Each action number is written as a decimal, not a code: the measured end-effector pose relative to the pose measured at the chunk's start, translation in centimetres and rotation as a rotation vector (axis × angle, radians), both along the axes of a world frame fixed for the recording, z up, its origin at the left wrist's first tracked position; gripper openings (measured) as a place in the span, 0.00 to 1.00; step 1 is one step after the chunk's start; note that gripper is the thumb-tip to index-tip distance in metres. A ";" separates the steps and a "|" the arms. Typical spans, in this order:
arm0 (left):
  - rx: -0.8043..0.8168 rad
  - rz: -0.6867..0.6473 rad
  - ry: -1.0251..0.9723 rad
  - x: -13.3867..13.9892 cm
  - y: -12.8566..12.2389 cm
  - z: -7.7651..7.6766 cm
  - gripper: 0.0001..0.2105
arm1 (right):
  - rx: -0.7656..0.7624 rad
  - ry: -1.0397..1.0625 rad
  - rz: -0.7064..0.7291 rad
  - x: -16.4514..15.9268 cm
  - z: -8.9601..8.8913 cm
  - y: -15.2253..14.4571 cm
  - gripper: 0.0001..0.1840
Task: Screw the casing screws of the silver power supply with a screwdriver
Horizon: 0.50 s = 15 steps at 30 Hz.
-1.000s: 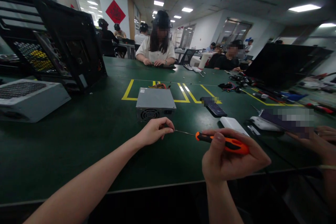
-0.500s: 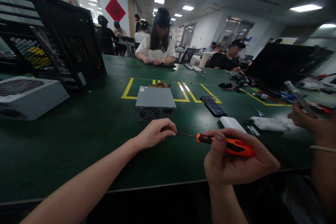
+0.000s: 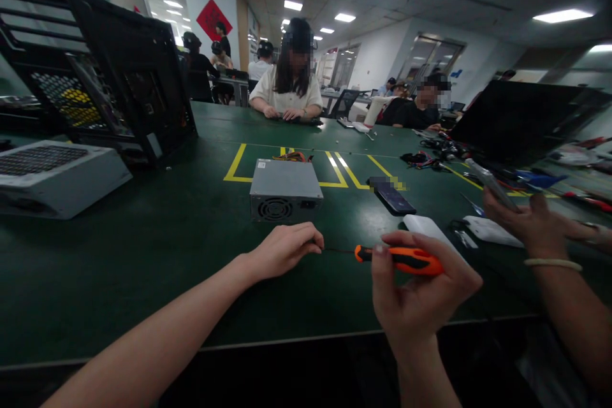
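My right hand is closed around the orange and black handle of a screwdriver, held level above the table with its thin dark shaft pointing left. The shaft's tip reaches the fingertips of my left hand, which are pinched together. Whatever sits between those fingers is too small or hidden to make out. Just beyond my left hand, a grey computer power supply rests on the green table, fan grille and socket toward me, coloured cables behind it.
A black computer case and another power supply stand at left. A phone and a white box lie beyond my right hand. At right, a co-worker's hand holds a phone. Another person works across the table.
My right hand and the screwdriver have shifted slightly left, and my left fingers have curled in more at its tip. The co-worker's hand with the phone has moved left.
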<state>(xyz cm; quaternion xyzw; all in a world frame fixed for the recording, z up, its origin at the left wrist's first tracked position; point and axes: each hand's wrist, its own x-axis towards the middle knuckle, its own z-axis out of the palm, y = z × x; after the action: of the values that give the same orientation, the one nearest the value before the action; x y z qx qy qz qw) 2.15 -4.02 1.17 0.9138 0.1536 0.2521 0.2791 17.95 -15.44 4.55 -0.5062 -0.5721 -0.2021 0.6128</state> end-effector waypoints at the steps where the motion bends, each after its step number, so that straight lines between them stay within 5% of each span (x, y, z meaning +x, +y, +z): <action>1: -0.006 -0.004 -0.002 0.0 0.0 0.0 0.06 | -0.022 0.060 -0.001 0.2 0.0 -0.2 0.15; 6: -0.103 0.006 -0.061 0.3 0.4 -0.1 0.04 | -0.216 0.310 0.048 0.6 -0.4 -1.8 0.17; 15: -0.538 -0.007 -0.192 0.3 1.6 -0.7 0.04 | -0.249 0.359 0.171 -0.4 -1.2 -2.9 0.16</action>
<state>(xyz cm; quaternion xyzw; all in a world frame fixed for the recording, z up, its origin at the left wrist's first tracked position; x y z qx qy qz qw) 2.50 -2.38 0.44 0.7795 0.1847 0.2866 0.5255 17.56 -18.32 3.37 -0.5553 -0.5151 0.0160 0.6527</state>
